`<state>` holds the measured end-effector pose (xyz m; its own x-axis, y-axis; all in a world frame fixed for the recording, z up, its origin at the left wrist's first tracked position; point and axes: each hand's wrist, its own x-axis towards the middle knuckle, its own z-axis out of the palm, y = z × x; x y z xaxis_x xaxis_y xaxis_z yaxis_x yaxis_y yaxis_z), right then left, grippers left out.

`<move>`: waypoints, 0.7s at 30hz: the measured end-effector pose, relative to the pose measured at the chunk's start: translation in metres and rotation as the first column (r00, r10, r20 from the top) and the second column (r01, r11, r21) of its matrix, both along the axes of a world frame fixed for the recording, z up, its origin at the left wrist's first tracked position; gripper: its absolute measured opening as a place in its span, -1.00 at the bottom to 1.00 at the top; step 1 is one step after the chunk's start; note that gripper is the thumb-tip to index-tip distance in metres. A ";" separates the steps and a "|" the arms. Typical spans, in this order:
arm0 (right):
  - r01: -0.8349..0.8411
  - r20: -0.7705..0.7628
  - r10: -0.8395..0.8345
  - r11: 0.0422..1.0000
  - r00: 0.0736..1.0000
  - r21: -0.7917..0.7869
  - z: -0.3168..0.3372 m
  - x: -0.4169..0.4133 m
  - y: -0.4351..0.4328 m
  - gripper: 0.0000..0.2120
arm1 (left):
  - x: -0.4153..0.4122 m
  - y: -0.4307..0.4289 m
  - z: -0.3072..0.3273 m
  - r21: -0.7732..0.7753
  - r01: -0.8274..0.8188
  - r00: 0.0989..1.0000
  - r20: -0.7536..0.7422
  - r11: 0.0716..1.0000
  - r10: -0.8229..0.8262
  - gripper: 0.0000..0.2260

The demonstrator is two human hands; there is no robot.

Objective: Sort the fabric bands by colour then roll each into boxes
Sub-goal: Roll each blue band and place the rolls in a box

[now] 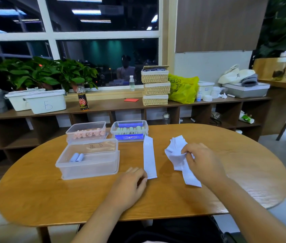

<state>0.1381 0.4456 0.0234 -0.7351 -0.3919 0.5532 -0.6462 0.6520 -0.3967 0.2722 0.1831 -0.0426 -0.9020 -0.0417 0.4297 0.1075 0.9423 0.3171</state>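
wooden oval table (51,199), dark night window behind. one lilac band (149,158) lies flat and straight on the table, long axis running away from the person. left hand (130,185): fingers curled, fingertips at the band's near left corner; whether they pinch the fabric or only touch it cannot be told. right hand (203,162): fingers curled into the loose heap of lilac bands (175,151), holding a bunch of it, to the right of the flat band and apart from it. judged step: roll the flat band up from its near end. to do it well: make a tight first turn, square to the long edges, and keep both edges in line as the roll travels, or it will likely cone out and sit badly in a box. the right hand would have to let go of the heap to help; one-handed rolling looks prone to skew. destination, judged by colour: near clear box (89,170), left of the band, open, with two lilac rolls (77,157) at its far left. behind it the pink-roll box (86,124); beside that the green-roll box (129,122), its near right corner just at the band's far end, a possible snag. farther out, well apart from the work: shelf (121,104) with white tubs (45,102), dark bottle (82,99), wicker baskets (156,88), yellow bag (182,88).
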 end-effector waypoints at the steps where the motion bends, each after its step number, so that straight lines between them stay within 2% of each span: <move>1: -0.003 -0.006 0.003 1.000 1.000 -0.008 0.000 -0.003 0.005 -0.72 | 0.001 0.000 0.001 -0.001 0.006 1.000 0.007 1.000 -0.006 -0.90; 6: -0.032 -0.091 0.041 0.995 0.995 0.093 0.001 -0.018 0.026 -0.69 | 0.003 0.002 0.002 0.009 0.018 0.999 0.035 1.000 -0.019 -0.92; 14: 0.089 -0.111 -0.075 0.987 0.991 0.131 0.048 -0.063 0.035 -0.67 | 0.002 0.000 0.002 0.008 0.009 0.997 0.073 1.000 -0.009 -0.88; 19: 0.204 0.016 -0.221 0.925 0.975 0.321 0.023 -0.071 0.048 -0.67 | 0.003 0.001 0.004 0.005 0.011 0.997 0.081 1.000 -0.011 -0.89; 21: 0.244 0.060 -0.281 0.906 0.958 0.345 0.013 -0.079 0.056 -0.66 | 0.003 0.001 0.005 0.006 0.015 0.996 0.084 1.000 -0.015 -0.90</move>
<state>0.0588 0.5012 0.0366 -0.8834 -0.3237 0.3388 -0.4000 0.8976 -0.1853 0.2751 0.1846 -0.0378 -0.9356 -0.0297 0.3519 0.0945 0.9391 0.3304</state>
